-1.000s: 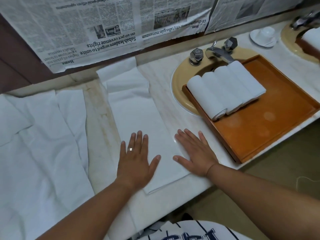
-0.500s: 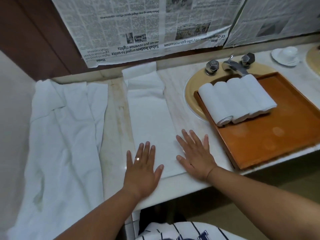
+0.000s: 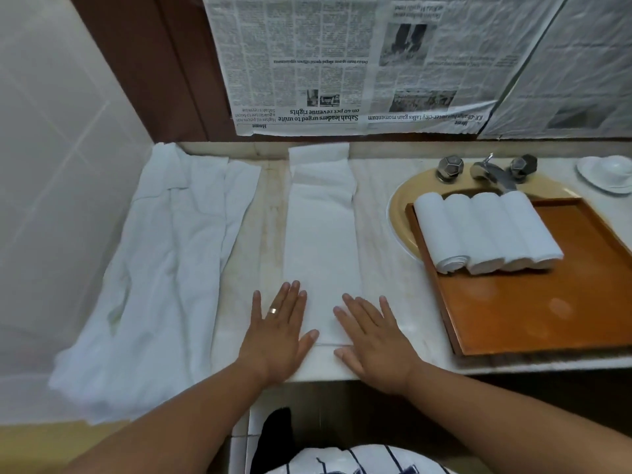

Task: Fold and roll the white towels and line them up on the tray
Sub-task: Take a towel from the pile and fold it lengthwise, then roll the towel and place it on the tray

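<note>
Four rolled towels (image 3: 485, 230) lined up at the wooden tray's (image 3: 547, 316) far-left end. Folded towel strip (image 3: 321, 241) flat on the counter, unrolled; left hand (image 3: 278, 331) and right hand (image 3: 371, 336) press its near end, fingers flat. Loose towel pile (image 3: 164, 268) left untouched.

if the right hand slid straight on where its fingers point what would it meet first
The right hand rests on the long folded white towel; going on, it would likely run along it to the overlapping fold at its far end, before the newspaper-covered wall.
</note>
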